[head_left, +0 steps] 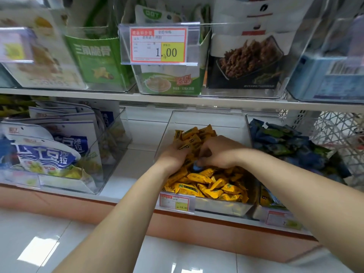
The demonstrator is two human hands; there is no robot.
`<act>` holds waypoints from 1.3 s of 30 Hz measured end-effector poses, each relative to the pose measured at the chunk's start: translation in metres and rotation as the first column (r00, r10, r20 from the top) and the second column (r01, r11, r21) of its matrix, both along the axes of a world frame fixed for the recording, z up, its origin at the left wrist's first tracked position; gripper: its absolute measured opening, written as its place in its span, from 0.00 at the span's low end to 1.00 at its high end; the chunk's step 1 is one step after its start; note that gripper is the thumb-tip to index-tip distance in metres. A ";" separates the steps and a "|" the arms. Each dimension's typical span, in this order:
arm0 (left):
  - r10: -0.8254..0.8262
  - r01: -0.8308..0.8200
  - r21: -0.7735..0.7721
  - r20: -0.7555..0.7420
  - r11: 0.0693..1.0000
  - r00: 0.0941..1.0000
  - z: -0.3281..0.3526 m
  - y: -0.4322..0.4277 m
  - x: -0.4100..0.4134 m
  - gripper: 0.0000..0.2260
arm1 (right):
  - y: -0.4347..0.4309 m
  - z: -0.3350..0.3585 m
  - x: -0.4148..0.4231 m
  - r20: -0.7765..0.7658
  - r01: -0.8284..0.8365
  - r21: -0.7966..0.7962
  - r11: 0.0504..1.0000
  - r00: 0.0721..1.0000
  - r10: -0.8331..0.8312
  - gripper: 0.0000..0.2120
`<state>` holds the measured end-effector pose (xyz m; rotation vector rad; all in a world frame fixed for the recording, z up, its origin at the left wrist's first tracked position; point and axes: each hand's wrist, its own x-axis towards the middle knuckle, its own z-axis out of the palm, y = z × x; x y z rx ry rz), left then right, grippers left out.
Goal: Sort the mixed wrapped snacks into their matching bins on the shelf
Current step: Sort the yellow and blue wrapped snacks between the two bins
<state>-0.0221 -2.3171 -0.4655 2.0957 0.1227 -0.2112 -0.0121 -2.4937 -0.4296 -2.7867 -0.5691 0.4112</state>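
Both my hands are inside a clear bin (pixel 208 119) on the lower shelf, which is heaped with yellow wrapped snacks (pixel 214 186). My left hand (pixel 173 156) is dug into the pile with its fingers curled round several yellow snacks. My right hand (pixel 218 152) is curled over the pile beside it. A small blue wrapped snack (pixel 197 167) shows just under the right hand's fingertips; whether the fingers pinch it is hidden. The neighbouring clear bin to the right holds blue and green wrapped snacks (pixel 289 142).
A clear bin with large blue-and-white snack bags (pixel 51 154) stands at the left of the lower shelf. The upper shelf carries bins of boxed snacks and a price tag (pixel 158 45). A white mesh basket (pixel 338 131) is at far right. White tiled floor (pixel 59 243) lies below.
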 end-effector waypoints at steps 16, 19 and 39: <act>-0.717 0.614 0.489 0.035 0.620 0.696 0.013 -0.048 -0.044 0.32 | -0.157 0.012 -0.086 0.365 0.513 0.154 0.845 0.765 -0.531 0.16; -0.696 0.565 0.575 0.011 0.592 0.718 0.006 -0.037 -0.034 0.31 | -0.147 0.016 -0.089 0.436 0.570 0.038 0.821 0.729 -0.527 0.19; -0.045 0.135 0.665 -0.150 0.734 0.988 0.009 -0.005 -0.060 0.42 | -0.013 0.000 0.037 -0.321 -0.049 -0.461 0.886 0.940 -0.115 0.50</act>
